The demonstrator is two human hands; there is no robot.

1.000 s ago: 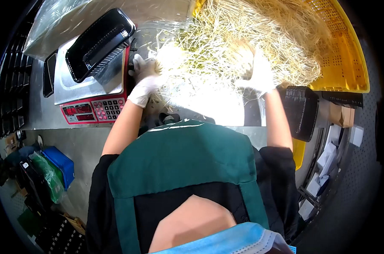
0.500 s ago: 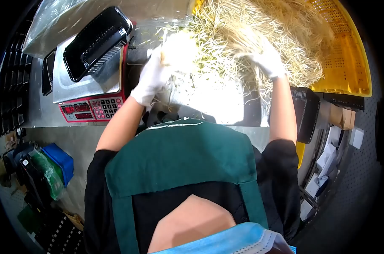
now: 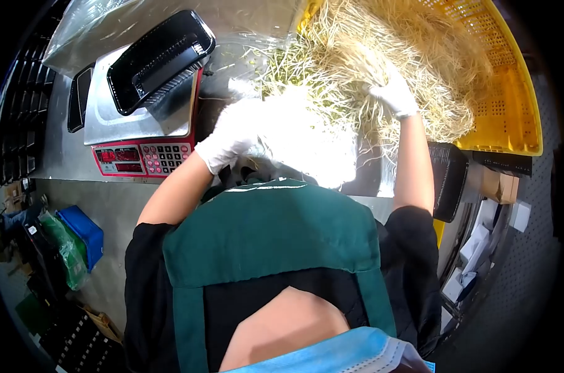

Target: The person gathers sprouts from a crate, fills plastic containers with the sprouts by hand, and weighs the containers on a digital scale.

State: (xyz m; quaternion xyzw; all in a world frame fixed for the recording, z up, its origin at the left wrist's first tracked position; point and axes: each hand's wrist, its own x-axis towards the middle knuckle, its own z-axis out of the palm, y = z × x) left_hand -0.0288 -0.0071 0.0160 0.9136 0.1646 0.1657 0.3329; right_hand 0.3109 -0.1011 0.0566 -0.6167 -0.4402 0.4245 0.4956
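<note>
Metal table: one, its middle washed out by glare.
Stalks: one tangled heap, too many to count, spreading from the yellow crate — one crate — onto the metal; greener ends show on the left, pale strands on the right.
Strand direction: mixed overall; just beyond the right fingers they mostly slant up and leftward.
Right hand: gloved, the nearer of two; its fingertips lie among the stalks, which extend beyond and around them — whether they pinch any cannot be told.
Left hand: gloved, between the scale and the heap; glare hides whether its fingers spread or hold.
Weighing side: one scale, one black tray tilted on its platform.
Right forearm: one dark container just beside it.
</note>
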